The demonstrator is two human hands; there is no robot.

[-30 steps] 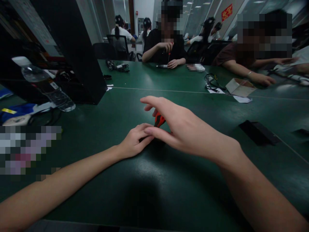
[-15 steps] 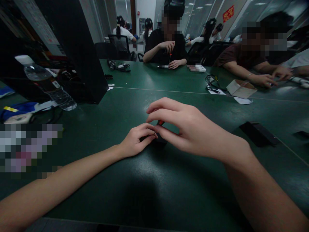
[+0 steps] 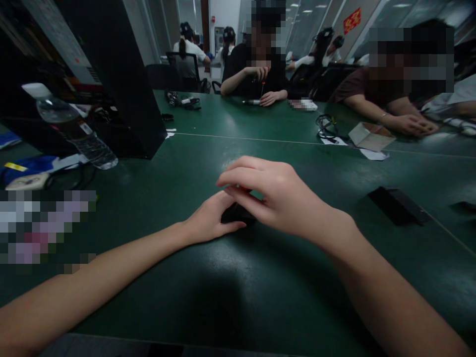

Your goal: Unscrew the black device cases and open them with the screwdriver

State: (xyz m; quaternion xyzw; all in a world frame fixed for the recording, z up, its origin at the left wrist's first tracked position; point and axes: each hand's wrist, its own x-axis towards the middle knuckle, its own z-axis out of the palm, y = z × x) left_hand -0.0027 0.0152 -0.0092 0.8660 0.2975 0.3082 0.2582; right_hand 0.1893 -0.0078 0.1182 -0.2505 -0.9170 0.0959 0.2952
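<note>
My left hand [image 3: 208, 218] rests on the green table, its thumb and fingers around a small black block [image 3: 236, 214]. The block is mostly covered, so its exact kind cannot be made out. Above it, my right hand [image 3: 284, 193] is bent over with thumb and fingers closed on a screwdriver [image 3: 244, 188]. Only a bit of its red and black handle shows; the tip is hidden behind my hands.
A black box-like piece [image 3: 397, 206] lies to the right. A water bottle [image 3: 80, 129] leans at the left by a black partition [image 3: 130, 114]. Farther off are an open carton [image 3: 372, 136], cables [image 3: 327, 128] and a co-worker's hand [image 3: 271, 98].
My right hand has shifted left and now covers more of the screwdriver. My left thumb has spread away from the fingers, showing more of the black block.
</note>
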